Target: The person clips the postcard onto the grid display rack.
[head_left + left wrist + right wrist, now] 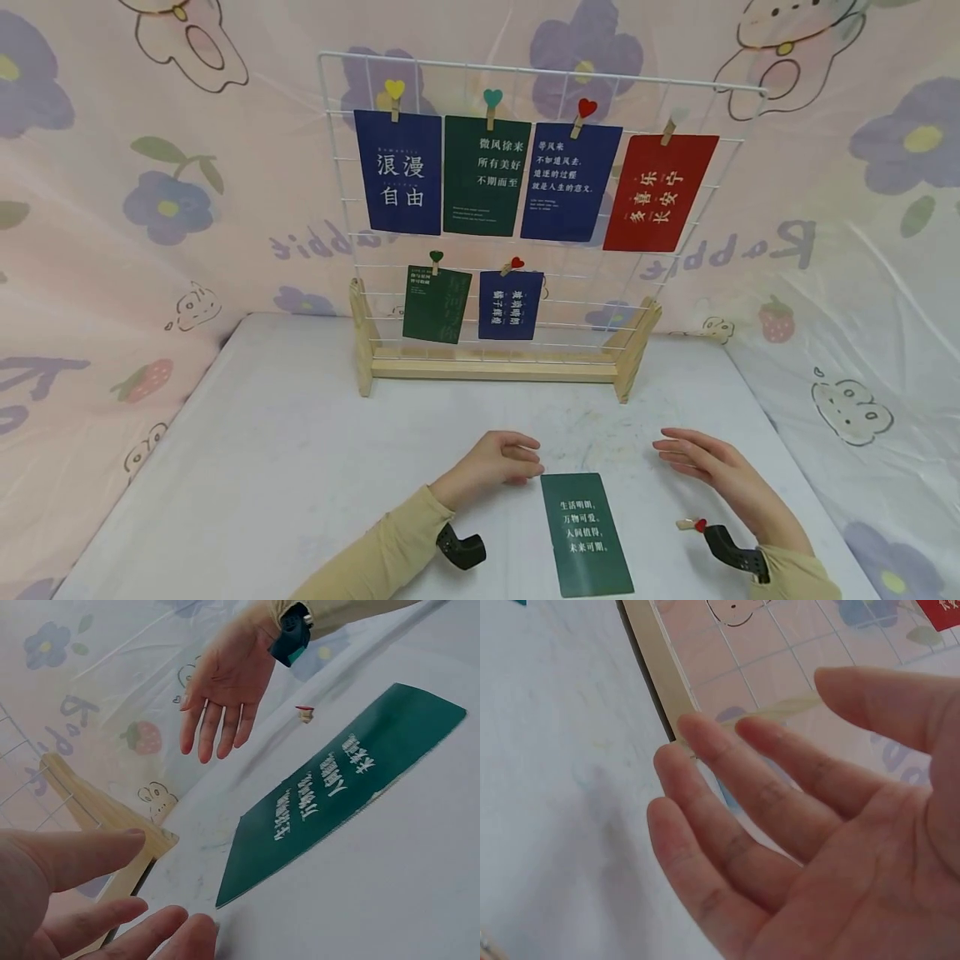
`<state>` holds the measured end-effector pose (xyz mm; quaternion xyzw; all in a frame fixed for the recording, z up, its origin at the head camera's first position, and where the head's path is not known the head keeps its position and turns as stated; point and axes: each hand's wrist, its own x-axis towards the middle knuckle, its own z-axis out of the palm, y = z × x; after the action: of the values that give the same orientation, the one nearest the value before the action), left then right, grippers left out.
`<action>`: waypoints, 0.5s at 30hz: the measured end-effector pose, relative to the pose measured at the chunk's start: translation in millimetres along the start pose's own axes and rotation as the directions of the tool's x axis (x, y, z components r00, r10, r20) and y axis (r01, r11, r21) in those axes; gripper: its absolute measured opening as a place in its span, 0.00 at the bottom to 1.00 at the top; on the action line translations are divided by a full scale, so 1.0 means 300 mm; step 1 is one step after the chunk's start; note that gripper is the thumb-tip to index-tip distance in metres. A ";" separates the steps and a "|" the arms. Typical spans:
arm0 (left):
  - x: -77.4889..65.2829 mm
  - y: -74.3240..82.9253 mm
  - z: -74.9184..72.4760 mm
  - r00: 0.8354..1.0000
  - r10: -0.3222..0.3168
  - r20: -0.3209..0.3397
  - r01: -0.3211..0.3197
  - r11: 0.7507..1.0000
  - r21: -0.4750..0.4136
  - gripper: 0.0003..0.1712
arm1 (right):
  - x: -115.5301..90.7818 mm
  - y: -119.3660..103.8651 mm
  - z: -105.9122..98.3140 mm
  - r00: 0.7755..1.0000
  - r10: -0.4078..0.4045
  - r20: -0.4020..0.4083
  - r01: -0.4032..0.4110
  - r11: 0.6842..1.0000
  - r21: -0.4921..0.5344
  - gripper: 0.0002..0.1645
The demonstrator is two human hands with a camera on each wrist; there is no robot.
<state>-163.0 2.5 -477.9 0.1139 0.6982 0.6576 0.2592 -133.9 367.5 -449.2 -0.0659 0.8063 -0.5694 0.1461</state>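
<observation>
A green card (587, 535) with white writing lies flat on the white table between the two hands. My left hand (498, 458) is at the card's far left corner, fingers loosely bent with nothing held. In the left wrist view its fingertips come right at the corner of the card (341, 791), thumb apart from the fingers. Off to the right, my right hand (705, 460) hovers with relaxed fingers; the right wrist view shows its bare palm (855, 877). A small wooden clothespin with a red heart (691, 525) lies by the right wrist.
Behind the hands stands a white wire grid rack (540, 68) on a wooden base (495, 369). Heart clothespins hold several blue, green and red cards on it in two rows, including a red card (660, 193) at upper right. Patterned cloth (855, 333) surrounds the table.
</observation>
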 end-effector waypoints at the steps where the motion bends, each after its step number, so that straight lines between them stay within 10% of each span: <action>1: 0.001 -0.003 0.005 1.000 0.007 0.003 -0.007 1.000 0.005 0.21 | -0.003 0.004 -0.001 1.000 0.003 -0.001 -0.003 1.000 0.003 0.31; 15: 0.011 -0.026 0.046 0.992 0.075 -0.104 -0.062 0.991 0.119 0.20 | -0.038 0.022 -0.015 0.996 0.093 -0.018 -0.093 0.996 0.010 0.33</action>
<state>-157.1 15.2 -486.2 0.1171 0.7437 0.6297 0.1913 -124.0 376.8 -452.2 -0.0225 0.8070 -0.5665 0.1653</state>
